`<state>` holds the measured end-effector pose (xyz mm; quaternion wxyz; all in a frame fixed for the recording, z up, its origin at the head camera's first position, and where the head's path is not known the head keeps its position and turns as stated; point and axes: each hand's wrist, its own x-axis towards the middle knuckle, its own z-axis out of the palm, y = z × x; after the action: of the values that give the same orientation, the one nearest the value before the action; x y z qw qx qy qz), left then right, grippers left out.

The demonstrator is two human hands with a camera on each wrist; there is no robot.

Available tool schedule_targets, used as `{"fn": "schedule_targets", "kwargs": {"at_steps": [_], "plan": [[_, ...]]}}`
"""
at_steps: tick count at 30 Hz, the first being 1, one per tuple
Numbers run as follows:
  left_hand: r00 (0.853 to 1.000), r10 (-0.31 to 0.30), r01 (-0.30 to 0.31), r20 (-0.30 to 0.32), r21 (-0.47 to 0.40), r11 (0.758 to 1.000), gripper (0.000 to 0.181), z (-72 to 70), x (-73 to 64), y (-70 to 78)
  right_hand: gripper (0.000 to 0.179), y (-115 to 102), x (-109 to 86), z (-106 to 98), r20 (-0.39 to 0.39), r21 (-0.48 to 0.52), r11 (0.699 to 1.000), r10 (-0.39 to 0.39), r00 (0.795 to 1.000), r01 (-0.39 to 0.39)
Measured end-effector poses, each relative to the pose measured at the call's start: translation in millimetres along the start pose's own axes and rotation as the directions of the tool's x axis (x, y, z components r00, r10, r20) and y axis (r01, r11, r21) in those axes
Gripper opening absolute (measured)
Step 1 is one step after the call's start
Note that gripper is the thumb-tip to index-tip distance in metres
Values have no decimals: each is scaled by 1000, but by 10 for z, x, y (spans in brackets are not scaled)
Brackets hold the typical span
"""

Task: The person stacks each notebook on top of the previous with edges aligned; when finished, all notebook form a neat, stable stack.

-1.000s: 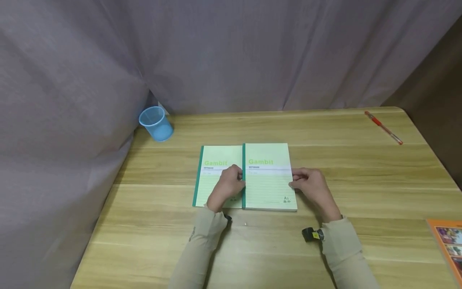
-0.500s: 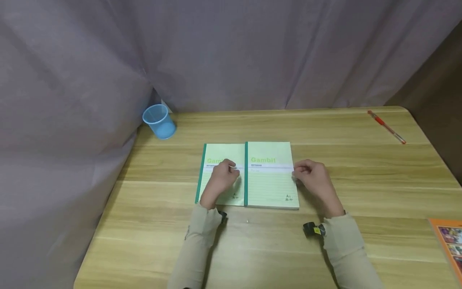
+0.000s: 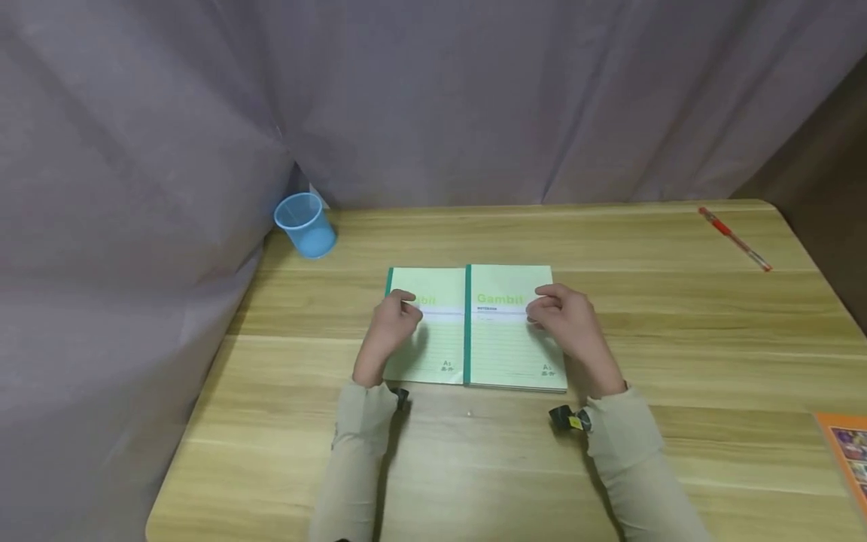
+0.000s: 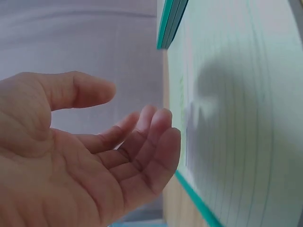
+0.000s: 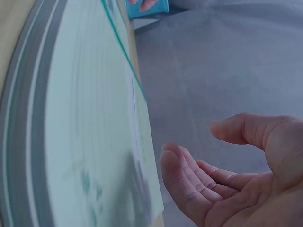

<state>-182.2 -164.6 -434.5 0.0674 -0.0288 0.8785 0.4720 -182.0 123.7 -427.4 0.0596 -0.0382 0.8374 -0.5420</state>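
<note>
Two green Gambit notebooks lie side by side in the head view. The left notebook (image 3: 439, 346) looks thin and lies flat. Layered edges show under the right notebook (image 3: 508, 346), which tops a stack and sits higher. My left hand (image 3: 390, 330) hovers over the left notebook, its fingers loosely bent. Above the right notebook's right side hovers my right hand (image 3: 567, 325), also loosely curled. Both wrist views show a gap between thumb and fingers, with nothing in the left hand (image 4: 104, 156) or the right hand (image 5: 236, 175).
A blue cup (image 3: 307, 226) stands at the table's back left, by the grey curtain (image 3: 420, 105). A red pen (image 3: 734, 239) lies at the back right. An orange-bordered sheet with pictures (image 3: 840, 444) lies at the right edge of the wooden table (image 3: 488, 467).
Both hands have let go of the right notebook. My left hand has moved left; my right hand has risen and come inward over that notebook. The notebooks stay side by side.
</note>
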Motion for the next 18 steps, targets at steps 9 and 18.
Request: {"fn": "schedule_targets", "kwargs": {"at_steps": [9, 18], "plan": [[997, -70, 70, -22, 1, 998, 43, -206, -40, -84, 48, -135, 85, 227, 34, 51, 999, 4, 999, -6], [989, -140, 141, -45, 19, 990, 43, -268, -55, -113, 44, -193, 137, 443, 56, 1, 1000, -18, 998, 18]]}}
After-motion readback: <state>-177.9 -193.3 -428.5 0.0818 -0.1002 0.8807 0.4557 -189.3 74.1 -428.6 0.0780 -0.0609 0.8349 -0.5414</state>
